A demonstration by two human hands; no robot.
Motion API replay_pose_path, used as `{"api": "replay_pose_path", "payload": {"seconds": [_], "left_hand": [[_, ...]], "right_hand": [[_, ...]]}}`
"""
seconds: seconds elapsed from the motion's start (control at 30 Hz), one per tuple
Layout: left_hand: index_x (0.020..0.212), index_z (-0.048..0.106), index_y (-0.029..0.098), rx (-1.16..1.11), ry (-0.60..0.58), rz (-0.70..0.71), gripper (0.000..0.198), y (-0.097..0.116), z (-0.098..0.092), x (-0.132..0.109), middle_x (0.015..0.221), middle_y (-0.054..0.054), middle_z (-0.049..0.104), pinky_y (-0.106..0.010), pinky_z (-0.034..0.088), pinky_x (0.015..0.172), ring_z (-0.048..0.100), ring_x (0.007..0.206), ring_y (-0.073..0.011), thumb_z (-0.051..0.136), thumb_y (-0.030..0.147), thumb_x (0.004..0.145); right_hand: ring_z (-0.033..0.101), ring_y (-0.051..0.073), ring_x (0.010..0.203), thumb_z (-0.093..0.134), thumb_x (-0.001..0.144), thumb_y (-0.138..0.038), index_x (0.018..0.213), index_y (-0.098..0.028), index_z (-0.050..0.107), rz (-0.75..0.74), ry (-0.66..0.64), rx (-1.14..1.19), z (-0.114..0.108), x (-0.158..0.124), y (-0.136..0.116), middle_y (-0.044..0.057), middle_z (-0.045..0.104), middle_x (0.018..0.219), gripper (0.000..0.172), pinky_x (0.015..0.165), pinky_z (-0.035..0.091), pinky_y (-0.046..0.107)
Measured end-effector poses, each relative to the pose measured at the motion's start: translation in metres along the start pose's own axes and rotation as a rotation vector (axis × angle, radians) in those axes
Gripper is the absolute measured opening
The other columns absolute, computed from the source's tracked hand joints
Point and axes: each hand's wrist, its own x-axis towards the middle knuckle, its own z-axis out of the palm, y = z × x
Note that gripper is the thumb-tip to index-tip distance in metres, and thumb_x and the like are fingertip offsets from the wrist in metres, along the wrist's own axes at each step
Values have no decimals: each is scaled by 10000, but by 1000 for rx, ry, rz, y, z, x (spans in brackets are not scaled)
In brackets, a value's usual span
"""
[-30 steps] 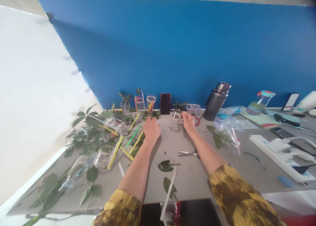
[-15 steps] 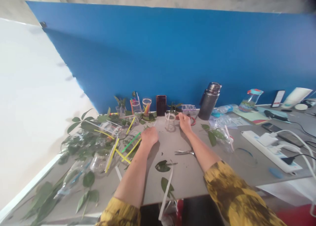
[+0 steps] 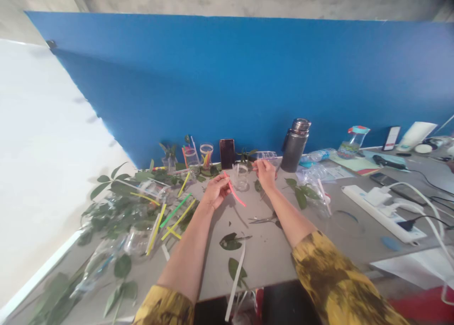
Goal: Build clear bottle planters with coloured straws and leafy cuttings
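Our left hand (image 3: 217, 191) grips pink strip (image 3: 233, 193). Our right hand (image 3: 266, 172) hovers beside clear cup (image 3: 241, 177), grasp unclear. Scissors (image 3: 260, 219) lie nearby on table (image 3: 269, 254).

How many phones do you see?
3: a dark phone propped against the wall, a second phone propped far right, a third phone flat by the power strip. Clutter may hide more.

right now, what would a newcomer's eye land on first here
The big blue wall fills the back. Mid-table, the left hand holds a pink strip beside a clear cup, with the right hand on its other side. Leaves and yellow strips litter the table at left.
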Motion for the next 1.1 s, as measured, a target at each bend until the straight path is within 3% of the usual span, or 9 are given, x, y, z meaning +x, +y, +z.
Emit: {"api": "replay_pose_path", "payload": {"seconds": [0.23, 0.33, 0.43, 0.53, 0.6, 0.7, 0.8, 0.93, 1.1], "left_hand": [[901, 662, 160, -576, -115, -78, 220, -3, 3, -2, 771, -4, 697, -182, 548, 608, 661, 646, -86, 839, 147, 771], [988, 664, 179, -657, -92, -58, 231, -2, 4, -2, 807, 3, 708, -173, 564, 656, 677, 680, -79, 788, 100, 811], [1065, 659, 195, -656, -75, -23, 314, -4, 5, -1, 824, 13, 712, -174, 563, 686, 679, 689, -77, 791, 92, 799], [1023, 672, 176, -585, -71, 23, 314, -10, 5, 2, 799, 11, 702, -184, 532, 637, 652, 647, -83, 821, 126, 751], [991, 676, 169, -439, -37, 47, 277, -15, 5, 5, 794, -4, 697, -211, 515, 608, 637, 631, -100, 818, 221, 758], [910, 655, 170, -77, 168, 104, 250, -24, 2, 9, 748, -19, 662, -267, 511, 612, 620, 632, -136, 751, 376, 804], [940, 656, 189, 106, 332, 173, 273, -32, -2, 12, 798, -18, 650, -317, 530, 717, 640, 768, -181, 784, 303, 727], [1250, 608, 224, 304, 253, 292, 633, -45, -2, 16, 1274, -118, 648, -468, 489, 1039, 598, 1236, -306, 828, 247, 657], [1528, 375, 200, 476, 91, 333, 1070, -61, 7, 29, 1619, -232, 358, -601, 258, 1240, 309, 1528, -447, 908, 327, 610]], "right_hand": [[650, 207, 668, 635, 824, -371, 857, -190, 703, -276, 131, 54, -9, 5, -24, 77, 745, 827, 196, 666, 547, 337], [647, 189, 720, 605, 808, -218, 865, -201, 722, -487, -43, -16, -12, -9, -46, 65, 741, 883, 131, 712, 544, 318], [654, 165, 778, 603, 775, -112, 1021, -223, 770, -631, -365, -56, -5, -31, -64, 72, 736, 1072, 318, 715, 535, 287], [679, 170, 880, 640, 825, -122, 1024, -272, 800, -660, -582, -80, 6, -47, -76, 55, 740, 1116, 296, 769, 531, 289], [686, 178, 875, 665, 873, -199, 934, -257, 805, -598, -587, -22, 8, -47, -80, 52, 758, 1021, 163, 759, 527, 295], [639, 159, 689, 706, 873, -348, 881, -203, 781, -366, -389, 135, -2, -33, -82, 45, 739, 821, 164, 620, 491, 273], [518, 122, 529, 719, 835, -433, 878, -176, 755, -143, -191, 163, -23, -12, -75, 11, 675, 678, 263, 504, 403, 255], [439, 117, 477, 697, 816, -478, 733, -186, 703, -79, -305, 30, -41, 3, -60, -23, 568, 565, 303, 475, 334, 260], [568, 174, 676, 666, 850, -464, 678, -201, 668, -292, -397, -116, -33, 4, -47, 21, 623, 696, 315, 636, 429, 293]]}}
